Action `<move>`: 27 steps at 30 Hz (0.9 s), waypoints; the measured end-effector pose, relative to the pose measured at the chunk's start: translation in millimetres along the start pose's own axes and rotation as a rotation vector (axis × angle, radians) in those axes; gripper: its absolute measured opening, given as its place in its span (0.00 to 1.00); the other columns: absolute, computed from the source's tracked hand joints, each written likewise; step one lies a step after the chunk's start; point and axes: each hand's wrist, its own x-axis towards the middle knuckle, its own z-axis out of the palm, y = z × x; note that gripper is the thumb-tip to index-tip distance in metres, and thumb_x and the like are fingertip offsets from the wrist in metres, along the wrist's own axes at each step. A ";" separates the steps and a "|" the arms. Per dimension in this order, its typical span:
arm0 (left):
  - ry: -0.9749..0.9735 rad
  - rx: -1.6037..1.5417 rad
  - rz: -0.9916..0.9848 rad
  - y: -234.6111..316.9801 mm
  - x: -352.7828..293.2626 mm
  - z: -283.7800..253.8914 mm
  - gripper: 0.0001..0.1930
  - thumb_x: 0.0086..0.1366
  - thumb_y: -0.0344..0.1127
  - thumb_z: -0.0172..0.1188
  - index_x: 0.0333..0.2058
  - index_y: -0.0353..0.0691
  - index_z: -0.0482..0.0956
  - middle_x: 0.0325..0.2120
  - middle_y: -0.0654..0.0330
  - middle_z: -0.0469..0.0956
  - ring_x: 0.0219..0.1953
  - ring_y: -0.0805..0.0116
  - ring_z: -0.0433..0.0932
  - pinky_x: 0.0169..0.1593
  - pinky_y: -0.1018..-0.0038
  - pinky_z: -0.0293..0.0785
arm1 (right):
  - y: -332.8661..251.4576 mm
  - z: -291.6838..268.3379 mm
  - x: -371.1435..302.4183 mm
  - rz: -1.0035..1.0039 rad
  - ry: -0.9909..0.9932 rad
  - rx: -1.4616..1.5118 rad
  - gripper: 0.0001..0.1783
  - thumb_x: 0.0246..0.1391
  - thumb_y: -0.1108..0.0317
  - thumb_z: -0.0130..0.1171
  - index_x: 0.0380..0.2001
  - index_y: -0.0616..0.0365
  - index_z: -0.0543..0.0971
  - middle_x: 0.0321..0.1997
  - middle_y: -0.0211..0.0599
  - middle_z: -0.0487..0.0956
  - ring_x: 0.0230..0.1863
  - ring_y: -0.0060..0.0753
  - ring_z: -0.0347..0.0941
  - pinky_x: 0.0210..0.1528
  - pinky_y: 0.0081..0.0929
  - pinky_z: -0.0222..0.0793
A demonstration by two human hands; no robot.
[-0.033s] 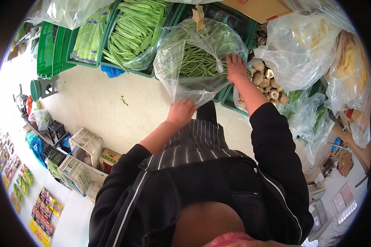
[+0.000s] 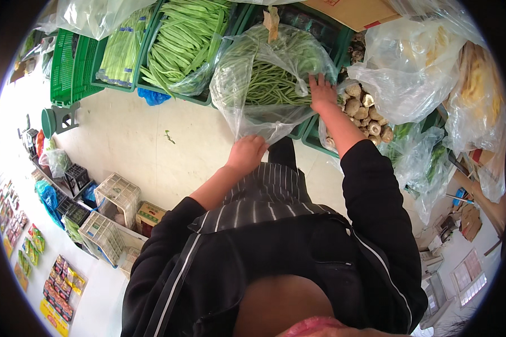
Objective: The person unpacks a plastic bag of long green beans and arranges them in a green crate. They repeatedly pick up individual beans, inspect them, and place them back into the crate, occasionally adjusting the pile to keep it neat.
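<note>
closest in, just beyond the striped apron (image 2: 258, 191), the left hand (image 2: 247, 150) has its fingers curled over the near edge of a clear bag (image 2: 229, 84) and seems to pinch the plastic, which is drawn tight toward the body. a little farther out, the right hand (image 2: 323, 94) lies palm down on the right side of the bag, its fingers stretched out and slightly apart. between and beyond the hands are the thin green beans (image 2: 272, 84), heaped inside the bag among the green crates. loose brown mushrooms (image 2: 371, 115) sit just beside the right forearm; farther off to the left, a crate holds flat green beans (image 2: 188, 39), and a dry brown scrap (image 2: 271, 23) rests at the bag's far end. as for progress, the plastic looks spread out and in hand, but it still lies slack and wrinkled over part of the heap, so straightening it is probably only partly done; no knot shows. against the earlier frame, almost nothing differs: the right hand sits a hair lower, while the left hand, bag and beans look the same.
</note>
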 end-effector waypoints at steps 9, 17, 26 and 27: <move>-0.008 0.029 -0.044 -2.9 1.5 3.3 0.14 0.66 0.43 0.54 0.34 0.37 0.78 0.32 0.50 0.77 0.39 0.46 0.76 0.44 0.56 0.72 | -5.3 -47.6 -34.8 -0.083 -0.191 0.143 0.49 0.39 0.68 0.70 0.66 0.52 0.58 0.55 0.50 0.66 0.41 0.51 0.78 0.40 0.39 0.77; -0.450 -1.137 -0.657 9.3 39.6 -16.2 0.38 0.64 0.71 0.44 0.49 0.38 0.74 0.52 0.50 0.73 0.51 0.55 0.74 0.54 0.61 0.69 | -65.2 -113.5 -121.3 -0.158 -0.269 0.350 0.47 0.39 0.68 0.68 0.64 0.60 0.58 0.45 0.53 0.72 0.40 0.55 0.77 0.40 0.43 0.76; -0.318 -2.104 -0.929 20.0 13.3 11.9 0.22 0.61 0.54 0.63 0.46 0.43 0.76 0.41 0.55 0.79 0.44 0.59 0.78 0.50 0.60 0.76 | -91.5 -132.3 -162.4 -0.391 -0.316 0.602 0.32 0.46 0.52 0.66 0.46 0.67 0.70 0.40 0.50 0.76 0.42 0.50 0.76 0.43 0.40 0.74; -0.316 -2.063 -0.938 16.5 12.2 11.3 0.22 0.61 0.52 0.63 0.45 0.43 0.76 0.40 0.55 0.79 0.42 0.59 0.79 0.48 0.61 0.77 | -83.4 -132.9 -157.3 -0.420 -0.388 0.627 0.34 0.47 0.49 0.65 0.46 0.67 0.70 0.40 0.50 0.76 0.43 0.51 0.76 0.44 0.41 0.74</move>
